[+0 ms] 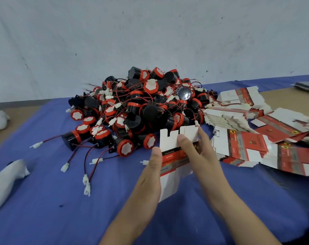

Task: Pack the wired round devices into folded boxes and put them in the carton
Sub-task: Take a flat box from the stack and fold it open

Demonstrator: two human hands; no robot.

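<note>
A big heap of round black devices (pixel 141 106) with red rims, red-black wires and white plugs lies in the middle of the blue cloth. In front of it both hands hold one flat red-and-white box blank (pixel 169 140), its white flaps pointing up. My left hand (pixel 154 167) grips the blank's left edge with the thumb on top. On the blank's right side my right hand (pixel 198 147) pinches it, thumb on the front face and fingers behind. No carton is in view.
Stacks of flat red-and-white box blanks (pixel 247 137) spread across the right of the table. A white cloth-like object (pixel 5 181) lies at the left edge, another white object (pixel 0 119) further back. Loose wires and plugs (pixel 86 181) trail toward me on the blue cloth (pixel 53 209).
</note>
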